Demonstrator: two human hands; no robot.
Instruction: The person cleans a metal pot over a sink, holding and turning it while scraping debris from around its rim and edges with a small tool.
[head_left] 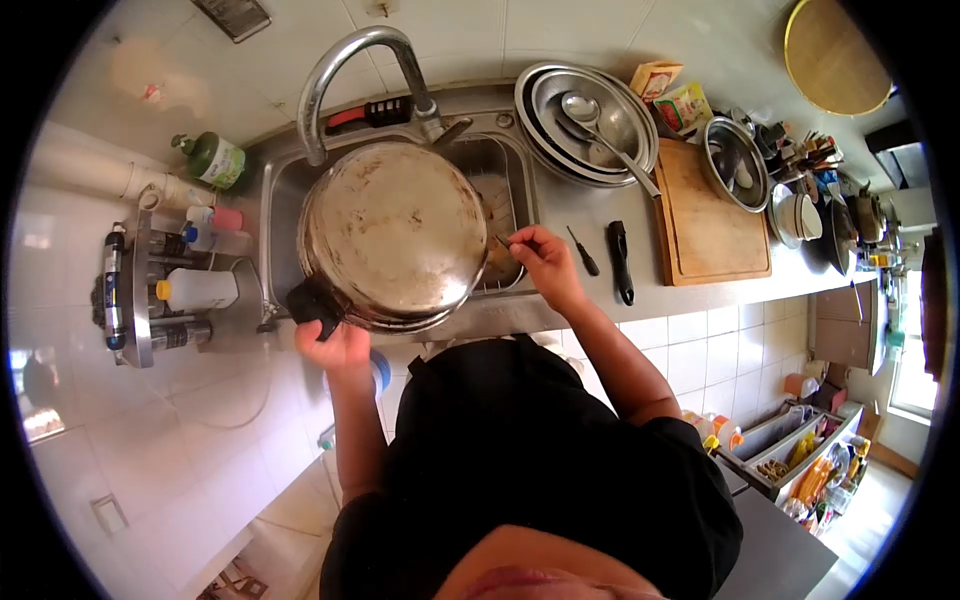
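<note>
A large metal pot (400, 230) rests bottom-up over the sink (530, 190), its base stained brown. My left hand (335, 345) is closed around the pot's black side handle (315, 305). At the pot's opposite side, my right hand (547, 262) pinches with thumb and finger close to the wall. A tiny dark piece shows at the fingertips, too small to make out. On the counter just right of that hand lie a small screwdriver (583, 252) and a loose black handle (620, 265).
A curved faucet (345, 50) arches over the pot. Nested steel bowls (530, 120) with a ladle (620, 150) stand right of the sink, near a wooden cutting board (710, 235). A green pump bottle (215, 160) and a rack of bottles (145, 290) are at left.
</note>
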